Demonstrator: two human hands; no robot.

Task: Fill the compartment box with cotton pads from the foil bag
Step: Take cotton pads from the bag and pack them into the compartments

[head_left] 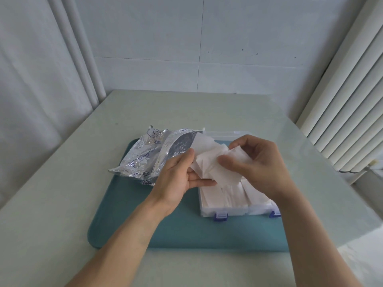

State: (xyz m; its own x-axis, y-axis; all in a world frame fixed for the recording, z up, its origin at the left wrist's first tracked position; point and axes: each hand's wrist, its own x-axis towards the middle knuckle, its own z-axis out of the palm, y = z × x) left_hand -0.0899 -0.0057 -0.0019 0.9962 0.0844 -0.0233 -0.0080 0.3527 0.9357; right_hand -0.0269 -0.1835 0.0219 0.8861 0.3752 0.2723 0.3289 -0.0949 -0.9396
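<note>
Two bare forearms are seen nearest the camera, reaching forward over the near edge of a teal mat [186, 230] laid on a pale table [62, 183]. Just beyond them, the left hand [182, 179] is turned palm-up with its fingers lightly curled under a loose bunch of white cotton pads [215, 164], the thumb laid against their upper edge; the bunch is judged to be cradled this way so that it stays together. The right hand [257, 162] is curled over the same bunch from the right side, a pad being pinched between thumb and fingertips, probably to peel a few pads away for placing. The pads are held fanned and overlapping, not squared into a stack, with their long edges slanting roughly from near-left to far-right.

Directly beneath and behind the hands, a clear box [223, 208] with blue clasps on its near wall is set on the mat, its long rows running away from the camera. Pads are already lying in those rows, so the filling is judged well advanced; how full the far part is cannot be told, since it is hidden by the hands. Left of the box and farther back, the crumpled foil bag [145, 156] is lying on its side, its open mouth pointing right toward the box.
</note>
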